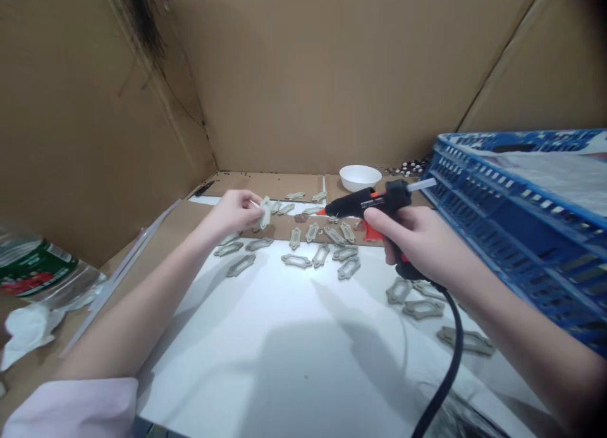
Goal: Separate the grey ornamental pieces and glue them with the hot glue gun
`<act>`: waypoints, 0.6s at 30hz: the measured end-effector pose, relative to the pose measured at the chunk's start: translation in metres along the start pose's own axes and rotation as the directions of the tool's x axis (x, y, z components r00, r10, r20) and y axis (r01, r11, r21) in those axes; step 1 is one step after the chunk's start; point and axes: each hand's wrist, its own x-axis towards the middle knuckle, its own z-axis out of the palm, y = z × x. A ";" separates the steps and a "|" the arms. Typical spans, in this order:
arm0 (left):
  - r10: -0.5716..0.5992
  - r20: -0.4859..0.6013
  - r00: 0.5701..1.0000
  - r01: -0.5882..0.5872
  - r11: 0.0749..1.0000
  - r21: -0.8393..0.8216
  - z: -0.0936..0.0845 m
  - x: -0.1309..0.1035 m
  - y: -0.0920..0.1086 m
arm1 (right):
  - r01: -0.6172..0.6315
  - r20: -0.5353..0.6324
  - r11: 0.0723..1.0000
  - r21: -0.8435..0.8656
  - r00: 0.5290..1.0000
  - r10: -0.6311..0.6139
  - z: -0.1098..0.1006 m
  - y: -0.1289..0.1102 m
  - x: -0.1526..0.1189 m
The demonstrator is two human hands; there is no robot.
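My right hand [412, 236] is wrapped round a black hot glue gun [365, 201] with a red trigger and an orange-red nozzle; a clear glue stick [421, 184] pokes out of its back. The nozzle points left, above a strip of brown cardboard [279, 228]. Between the fingertips of my left hand [238, 210] is a small greenish-grey frame-shaped piece [265, 213], held upright. Several similar frame pieces [296, 261] lie spread over the cardboard strip and the white board [208, 349], and more [423, 309] lie under my right forearm.
A blue plastic crate [502, 236] stands at the right. At the back sits a white bowl [360, 177], with small dark and white bits [412, 167] beside it. Cardboard walls [322, 78] surround the work area. A bottle [42, 270] lies at left; the gun's black cable [448, 375] runs down toward me.
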 end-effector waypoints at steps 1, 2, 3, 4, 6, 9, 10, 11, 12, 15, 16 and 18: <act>-0.015 0.040 0.999 0.014 0.999 0.034 0.004 0.005 -0.006 | -0.023 -0.001 0.998 0.065 1.000 0.023 -0.002 0.001 0.002; -0.018 0.069 0.997 0.012 0.997 0.078 0.009 0.009 -0.012 | -0.031 -0.005 0.994 0.107 0.999 0.032 -0.003 0.001 0.003; -0.008 0.078 0.997 -0.002 0.992 0.129 0.016 0.013 -0.016 | -0.030 -0.009 0.991 0.132 0.999 0.032 -0.004 0.001 0.004; 0.008 0.080 0.997 -0.022 0.983 0.180 0.023 0.018 -0.020 | -0.027 -0.009 0.989 0.148 1.000 0.029 -0.004 0.000 0.004; 0.032 0.060 0.998 -0.047 0.965 0.259 0.035 0.027 -0.026 | -0.025 -0.004 0.984 0.174 1.000 0.026 -0.004 -0.001 0.003; 0.058 -0.010 0.998 -0.051 0.939 0.340 0.040 0.044 -0.028 | -0.016 -0.008 0.978 0.208 1.000 0.018 -0.005 -0.002 0.001; 0.067 -0.040 0.997 -0.048 0.931 0.363 0.039 0.050 -0.028 | -0.012 -0.009 0.976 0.216 1.000 0.014 -0.005 -0.002 0.001; 0.072 -0.069 0.995 -0.040 0.923 0.382 0.036 0.057 -0.027 | -0.007 -0.010 0.975 0.222 1.000 0.010 -0.006 -0.002 0.001; 0.067 -0.092 0.994 -0.025 0.918 0.396 0.034 0.065 -0.027 | -0.003 -0.012 0.973 0.229 1.000 0.006 -0.006 -0.002 0.002; -0.017 -0.104 0.994 0.059 0.905 0.422 0.034 0.085 -0.028 | 0.000 -0.023 0.966 0.257 1.000 0.006 -0.007 0.000 0.004; -0.059 -0.096 0.994 0.095 0.900 0.427 0.037 0.090 -0.028 | -0.001 -0.022 0.963 0.269 1.000 0.007 -0.007 0.000 0.004; -0.137 -0.072 0.988 0.155 0.894 0.421 0.045 0.099 -0.030 | -0.002 -0.011 0.958 0.285 1.000 0.005 -0.007 0.001 0.005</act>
